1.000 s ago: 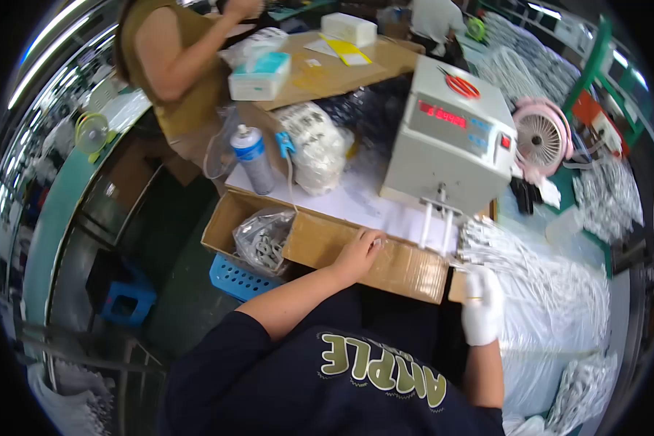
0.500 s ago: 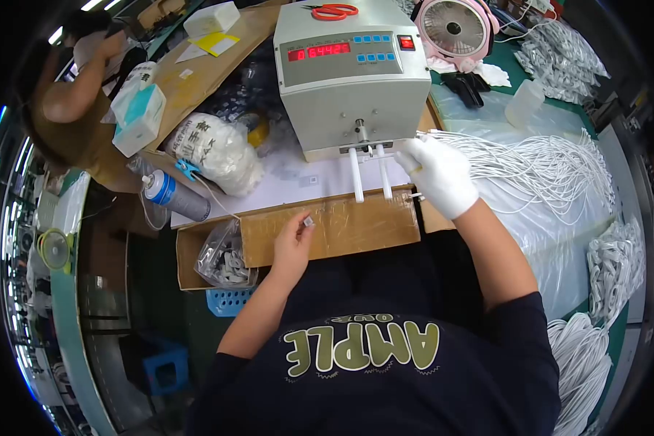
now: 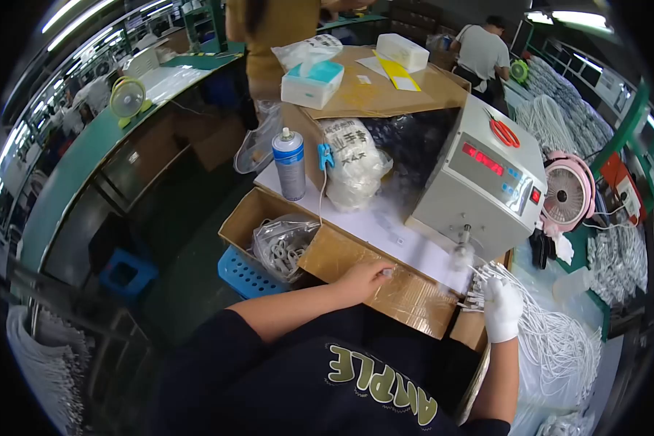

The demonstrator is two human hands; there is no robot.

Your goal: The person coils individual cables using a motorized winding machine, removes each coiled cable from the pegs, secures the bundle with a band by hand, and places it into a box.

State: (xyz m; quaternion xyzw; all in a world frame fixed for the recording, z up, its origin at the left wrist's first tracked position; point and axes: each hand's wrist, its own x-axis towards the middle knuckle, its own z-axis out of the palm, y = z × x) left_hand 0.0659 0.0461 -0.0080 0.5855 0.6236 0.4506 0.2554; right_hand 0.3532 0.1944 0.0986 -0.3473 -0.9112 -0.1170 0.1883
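Note:
My bare left hand [image 3: 362,283] is closed over the cardboard box flap [image 3: 414,299], with a small grey-white piece [image 3: 387,272] pinched at its fingertips; its kind is too small to make out. My right hand [image 3: 503,311], in a white glove, is curled around a white cable [image 3: 483,263] beside the winding machine. The grey winding machine [image 3: 479,207] has a red digital display, and its white prongs [image 3: 461,257] are blurred as if spinning. A pile of white cables [image 3: 552,341] lies beside and beyond the glove.
A spray can [image 3: 291,167], a wrapped bundle [image 3: 352,163] and a bag of small parts [image 3: 283,247] stand left of the machine. Red scissors [image 3: 503,131] lie on top. A pink fan [image 3: 565,192] is at right. Other people stand at the back.
My view has swung left and up. The right hand has left the prongs and is now over the cable pile. The prongs, sharp before, are blurred; the left hand keeps its small piece.

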